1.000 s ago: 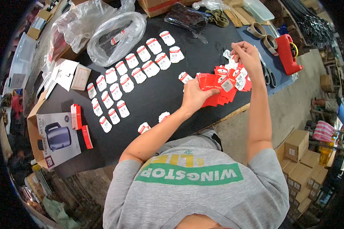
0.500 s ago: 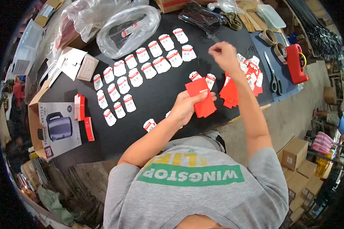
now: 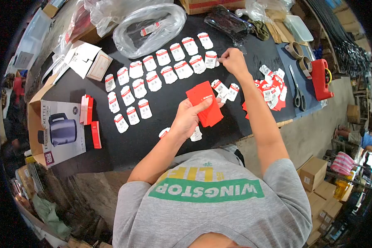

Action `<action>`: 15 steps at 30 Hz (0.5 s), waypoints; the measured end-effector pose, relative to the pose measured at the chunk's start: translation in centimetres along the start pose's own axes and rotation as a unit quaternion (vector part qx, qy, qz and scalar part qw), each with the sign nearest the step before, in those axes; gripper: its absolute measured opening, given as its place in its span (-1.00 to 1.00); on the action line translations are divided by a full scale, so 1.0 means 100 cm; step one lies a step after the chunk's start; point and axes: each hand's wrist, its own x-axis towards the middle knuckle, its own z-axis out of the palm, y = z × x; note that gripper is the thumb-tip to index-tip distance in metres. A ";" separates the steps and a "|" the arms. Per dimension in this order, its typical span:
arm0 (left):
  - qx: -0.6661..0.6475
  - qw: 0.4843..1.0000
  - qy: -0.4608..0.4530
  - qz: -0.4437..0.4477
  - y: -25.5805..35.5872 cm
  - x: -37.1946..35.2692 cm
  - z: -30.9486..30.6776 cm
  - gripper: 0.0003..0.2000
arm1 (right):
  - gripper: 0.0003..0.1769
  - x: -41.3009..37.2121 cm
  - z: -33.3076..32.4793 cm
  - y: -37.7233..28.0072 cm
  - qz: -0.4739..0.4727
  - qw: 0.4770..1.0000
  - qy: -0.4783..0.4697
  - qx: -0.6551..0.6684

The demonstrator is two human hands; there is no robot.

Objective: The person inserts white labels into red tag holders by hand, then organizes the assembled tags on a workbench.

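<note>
My left hand (image 3: 187,120) grips a fanned stack of red cards (image 3: 202,93), thumb on top, above the black tabletop (image 3: 169,101). Out to the right, the fingertips of my right hand (image 3: 233,62) are pinched at the edge of a red-and-white barcode tag (image 3: 211,60), the last one in its row. Several similar tags (image 3: 168,75) lie in rows across the table. Just beyond the red stack are a few loose white tags (image 3: 221,89). A mixed heap of tags and red cards (image 3: 273,89) is partly hidden by my right forearm.
Scissors (image 3: 297,89), tape rolls (image 3: 294,50) and a red tape dispenser (image 3: 320,80) sit at the right. A clear plastic bag (image 3: 124,41) lies at the back. An electric kettle box (image 3: 62,132) and red bundles (image 3: 96,134) stand left.
My right hand has come down and left to the end of the tag row. The red stack in my left hand has shifted slightly left. The camera view has shifted a little.
</note>
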 end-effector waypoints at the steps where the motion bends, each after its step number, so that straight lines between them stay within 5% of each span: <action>1: -0.003 1.000 0.000 -0.008 0.000 0.000 -0.001 -0.74 | -0.86 0.001 0.001 0.001 0.010 1.000 0.003 -0.006; 11: 0.019 0.999 0.019 0.023 0.000 0.002 -0.003 -0.74 | -0.80 0.004 -0.002 0.012 -0.043 0.998 -0.043 -0.010; 15: 0.041 0.997 0.043 0.044 -0.001 0.004 -0.007 -0.76 | -0.73 -0.001 -0.020 0.020 -0.112 0.979 0.078 0.150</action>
